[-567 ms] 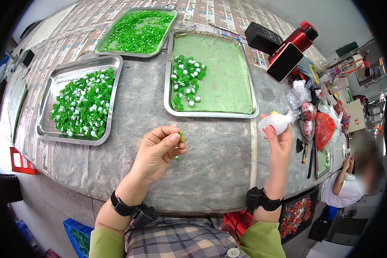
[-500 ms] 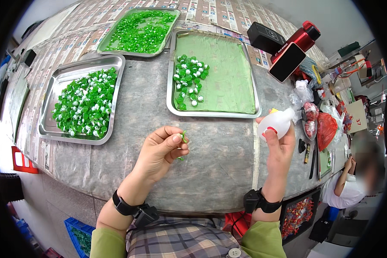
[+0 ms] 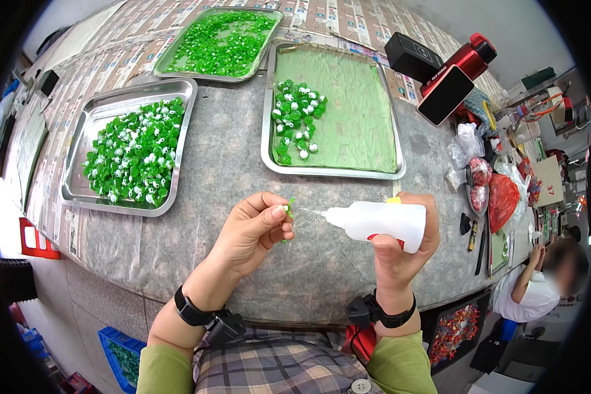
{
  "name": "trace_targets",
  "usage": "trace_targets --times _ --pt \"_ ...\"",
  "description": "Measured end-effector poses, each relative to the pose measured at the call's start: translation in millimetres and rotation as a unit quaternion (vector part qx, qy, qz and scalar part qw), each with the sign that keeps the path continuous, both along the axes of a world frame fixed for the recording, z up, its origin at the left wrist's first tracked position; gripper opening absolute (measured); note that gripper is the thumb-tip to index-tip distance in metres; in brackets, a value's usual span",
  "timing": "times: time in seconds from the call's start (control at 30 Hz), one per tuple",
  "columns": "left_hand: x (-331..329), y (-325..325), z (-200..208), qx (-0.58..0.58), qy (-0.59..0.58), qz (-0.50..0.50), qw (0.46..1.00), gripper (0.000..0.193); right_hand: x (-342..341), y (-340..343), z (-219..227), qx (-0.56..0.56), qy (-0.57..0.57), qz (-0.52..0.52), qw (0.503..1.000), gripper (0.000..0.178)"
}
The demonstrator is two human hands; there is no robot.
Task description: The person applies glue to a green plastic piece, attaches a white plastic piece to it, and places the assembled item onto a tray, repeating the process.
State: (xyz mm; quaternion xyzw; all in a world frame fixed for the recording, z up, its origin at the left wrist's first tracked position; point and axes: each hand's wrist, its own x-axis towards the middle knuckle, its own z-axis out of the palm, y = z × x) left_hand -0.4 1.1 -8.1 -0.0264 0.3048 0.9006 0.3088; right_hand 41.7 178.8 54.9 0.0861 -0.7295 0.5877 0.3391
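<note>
The left hand (image 3: pixel 253 230) pinches a small, glossy green plastic-looking piece (image 3: pixel 291 209) between thumb and forefinger, much as before. The translucent white squeeze bottle (image 3: pixel 374 220), wrapped by the right hand (image 3: pixel 404 259), has swung round; its needle tip (image 3: pixel 308 211) now points at the nearby piece, so they seem lined up. Leftmost, a shiny steel tray (image 3: pixel 102 111) bears heaped green-and-white beads (image 3: pixel 134 154); farther right, a crinkled green sheet (image 3: pixel 361 111) lines another.

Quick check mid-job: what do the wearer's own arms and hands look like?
Left hand and right hand are both ungloved. Each wrist wears a black strap with a boxy black module. Farther up, plain yellow-green sleeves show at the lower edge, leaving the forearms bare.
</note>
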Motion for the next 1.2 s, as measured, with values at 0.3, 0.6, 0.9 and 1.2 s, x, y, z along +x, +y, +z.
trace_targets --times 0.3,0.6,0.9,1.2 --pt "0.3 -0.2 0.4 -0.009 -0.001 -0.006 1.000 0.009 -0.3 -1.2 -0.4 0.060 -0.028 0.010 0.998 0.040" --pt "0.0 -0.4 -2.2 -0.004 0.002 -0.006 1.000 0.009 -0.8 -2.6 -2.8 0.055 -0.033 0.005 0.998 0.039" --pt "-0.4 -0.5 -1.8 -0.004 0.001 -0.009 1.000 0.010 -1.7 0.7 -2.4 0.053 -0.042 -0.007 0.998 0.038" --pt "2.1 0.2 2.9 -0.100 0.061 0.087 0.989 0.012 0.2 2.2 -3.9 0.016 -0.008 0.002 1.000 0.040"
